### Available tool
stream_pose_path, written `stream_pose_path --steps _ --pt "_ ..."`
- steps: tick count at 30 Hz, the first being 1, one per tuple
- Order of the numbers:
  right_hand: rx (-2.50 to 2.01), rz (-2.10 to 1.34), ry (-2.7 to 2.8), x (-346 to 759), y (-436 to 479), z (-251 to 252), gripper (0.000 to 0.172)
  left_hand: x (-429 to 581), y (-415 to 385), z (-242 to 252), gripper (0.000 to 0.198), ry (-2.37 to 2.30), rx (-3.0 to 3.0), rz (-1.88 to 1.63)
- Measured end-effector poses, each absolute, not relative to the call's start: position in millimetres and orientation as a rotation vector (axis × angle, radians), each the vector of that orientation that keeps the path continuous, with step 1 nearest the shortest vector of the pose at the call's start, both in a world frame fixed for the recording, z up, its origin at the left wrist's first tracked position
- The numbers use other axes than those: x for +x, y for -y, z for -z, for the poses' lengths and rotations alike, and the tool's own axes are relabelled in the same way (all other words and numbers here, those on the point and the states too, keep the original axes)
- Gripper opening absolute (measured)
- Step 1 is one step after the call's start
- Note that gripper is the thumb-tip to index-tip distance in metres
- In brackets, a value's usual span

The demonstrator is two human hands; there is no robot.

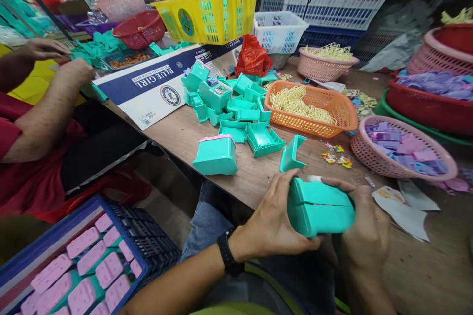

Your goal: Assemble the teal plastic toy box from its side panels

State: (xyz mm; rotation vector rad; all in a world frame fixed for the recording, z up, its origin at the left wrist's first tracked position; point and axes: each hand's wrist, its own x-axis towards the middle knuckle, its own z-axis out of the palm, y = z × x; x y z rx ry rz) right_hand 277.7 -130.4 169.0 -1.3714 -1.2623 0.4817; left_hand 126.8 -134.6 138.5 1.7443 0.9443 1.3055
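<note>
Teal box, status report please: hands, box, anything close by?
Left hand and right hand both grip the teal box over the table edge. Loose teal part stands just behind. A co-worker's arms at far left.

1. "BLUE GIRL", printed white on blue, stands on the flattened cardboard box [155,89], far left of and beyond the hands.
2. Smaller print beside it, perhaps "PREMIUM PILSNER BEER", is too blurred to be sure.

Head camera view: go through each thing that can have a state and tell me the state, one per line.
Teal box: held in both hands, seam showing.
Left hand: gripping the box's left end.
Right hand: gripping its right end.
Orange basket: holds yellow pieces.
Pink basket: holds purple pieces.
Blue crate: packed with pink-topped boxes.
Yellow basket: tilted.
Finished box: pink lid on, lying on the table.
</note>
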Motion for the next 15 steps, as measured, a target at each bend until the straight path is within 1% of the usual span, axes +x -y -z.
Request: stream_pose_path --steps 2,5,7,9,12,15 --pt "-1.422 -0.477 1.31 281 131 -170 0.061 128 132 -138 0.092 -0.977 1.741 -1.304" --pt "-1.331 -0.235 1.699 287 136 -170 0.059 129 133 -141 0.078 -1.034 1.874 -1.26" --pt "-1.228 -0.156 1.892 290 140 -169 0.058 130 136 -145 0.069 -1.069 1.959 -1.249" --pt "-1.183 -0.173 1.981 290 142 -169 0.062 131 139 -149 0.059 -1.105 1.992 -1.239" --pt "-1.167 -0.17 2.052 289 144 -168 0.07 132 142 -153 0.052 -1.159 2.023 -1.165" --pt "-1.122 -0.16 2.09 285 144 -167 0.07 133 142 -153 0.046 -1.214 2.071 -1.072"
